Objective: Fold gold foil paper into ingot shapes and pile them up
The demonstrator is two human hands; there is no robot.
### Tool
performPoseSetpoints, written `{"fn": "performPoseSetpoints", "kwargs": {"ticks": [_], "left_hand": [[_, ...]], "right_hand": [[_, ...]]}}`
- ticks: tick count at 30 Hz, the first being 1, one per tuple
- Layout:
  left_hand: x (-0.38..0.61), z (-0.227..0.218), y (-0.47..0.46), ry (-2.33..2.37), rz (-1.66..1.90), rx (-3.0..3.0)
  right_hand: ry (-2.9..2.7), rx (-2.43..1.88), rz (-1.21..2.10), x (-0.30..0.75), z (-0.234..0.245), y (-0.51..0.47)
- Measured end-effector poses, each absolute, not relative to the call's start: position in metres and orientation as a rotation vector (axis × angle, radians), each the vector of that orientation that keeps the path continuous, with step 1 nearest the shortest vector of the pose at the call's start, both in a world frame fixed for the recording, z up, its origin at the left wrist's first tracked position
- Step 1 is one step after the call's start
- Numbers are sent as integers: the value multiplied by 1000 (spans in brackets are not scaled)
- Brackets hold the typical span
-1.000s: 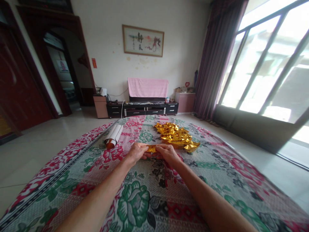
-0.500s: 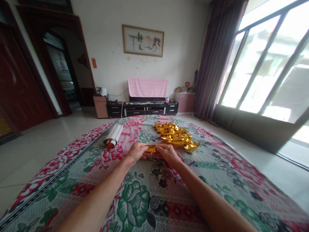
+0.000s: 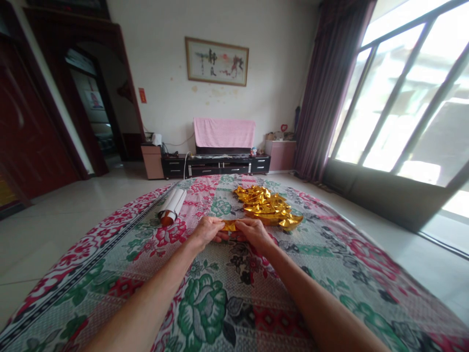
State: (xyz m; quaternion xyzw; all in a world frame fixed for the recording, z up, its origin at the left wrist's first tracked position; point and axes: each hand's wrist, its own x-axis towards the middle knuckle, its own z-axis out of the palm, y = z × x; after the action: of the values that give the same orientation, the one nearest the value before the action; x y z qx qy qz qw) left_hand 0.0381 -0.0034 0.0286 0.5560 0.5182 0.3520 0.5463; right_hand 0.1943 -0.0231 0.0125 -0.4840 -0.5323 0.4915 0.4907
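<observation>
Between my two hands is a small folded piece of gold foil paper [image 3: 230, 226], held just above the table. My left hand [image 3: 208, 230] pinches its left end with thumb and fingers. At the other end, my right hand [image 3: 254, 231] grips it the same way, fingers curled beneath. Right behind my right hand lies a pile of folded gold foil paper pieces [image 3: 266, 203], boat-like in shape, overlapping in a slanting row. Parts of the held piece are hidden under my fingers.
A patterned floral cloth [image 3: 146, 293] covers the round table. To the left of my hands lies a roll of white-backed sheets [image 3: 173, 204], with a gold-orange inner side. Beyond the table stand a low black cabinet [image 3: 208, 168] and a pink-draped object [image 3: 224, 133].
</observation>
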Motion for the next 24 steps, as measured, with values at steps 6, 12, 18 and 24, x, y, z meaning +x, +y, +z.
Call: {"fn": "performPoseSetpoints", "kwargs": {"ticks": [6,12,18,24], "left_hand": [[39,30,-5,1235,829,1356],[37,32,-6,1195,805,1380],[39,31,-5,1221,814,1383],[39,32,-7,1223,808,1389]], "right_hand": [[-1244,-1195,1201,193,13,-23],[-1253,-1206,1186,193,14,-23],[-1282,-1215,1180,193,14,-25],[-1277,-1215,1142,193,9,-22]]}}
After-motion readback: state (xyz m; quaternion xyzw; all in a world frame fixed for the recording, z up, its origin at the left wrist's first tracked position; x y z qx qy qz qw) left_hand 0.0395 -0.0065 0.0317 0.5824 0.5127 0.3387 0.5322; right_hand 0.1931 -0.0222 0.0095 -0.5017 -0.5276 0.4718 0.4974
